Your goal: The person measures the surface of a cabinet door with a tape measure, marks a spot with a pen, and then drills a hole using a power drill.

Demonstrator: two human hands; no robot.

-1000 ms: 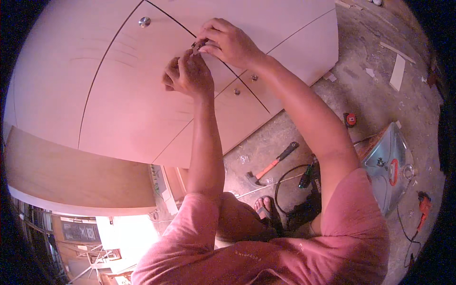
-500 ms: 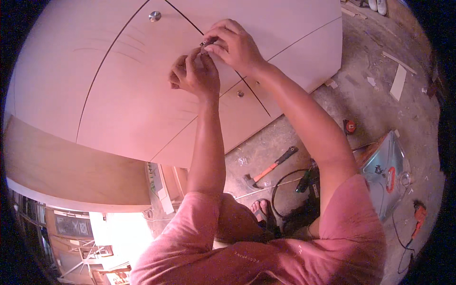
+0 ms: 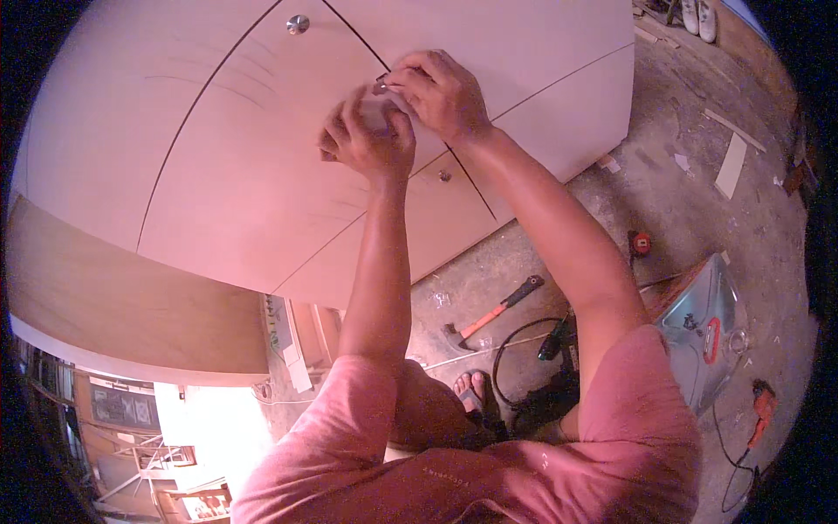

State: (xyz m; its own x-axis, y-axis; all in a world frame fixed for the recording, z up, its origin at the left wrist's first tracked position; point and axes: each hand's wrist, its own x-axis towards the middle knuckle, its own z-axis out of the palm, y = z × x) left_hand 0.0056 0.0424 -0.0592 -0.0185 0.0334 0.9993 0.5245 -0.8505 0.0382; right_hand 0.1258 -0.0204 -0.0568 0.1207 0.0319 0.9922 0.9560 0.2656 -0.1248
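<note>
Both my hands are over the pale front of a large cabinet (image 3: pixel 253 166), beside the dark gap between two of its doors. My right hand (image 3: pixel 445 96) pinches a small dark metal fitting (image 3: pixel 381 87) against the door edge; its exact kind is too small to make out. Just below and to the left, my left hand (image 3: pixel 371 144) has its fingers curled but apart, slightly blurred, and nothing shows between them. A round metal knob (image 3: pixel 298 24) sits on the door to the upper left. A smaller knob (image 3: pixel 444 175) is on the panel below my right wrist.
On the concrete floor lie an orange-handled hammer (image 3: pixel 493 314), a red tape measure (image 3: pixel 641 243) and a black cable (image 3: pixel 497 367). To the right are a pale blue case-like object (image 3: pixel 698 349), an orange corded tool (image 3: pixel 762 410) and wood scraps (image 3: pixel 731 166).
My left hand has drawn slightly down from the fitting and its fingers have spread. My right hand stays at the fitting. The whole view has shifted a little.
</note>
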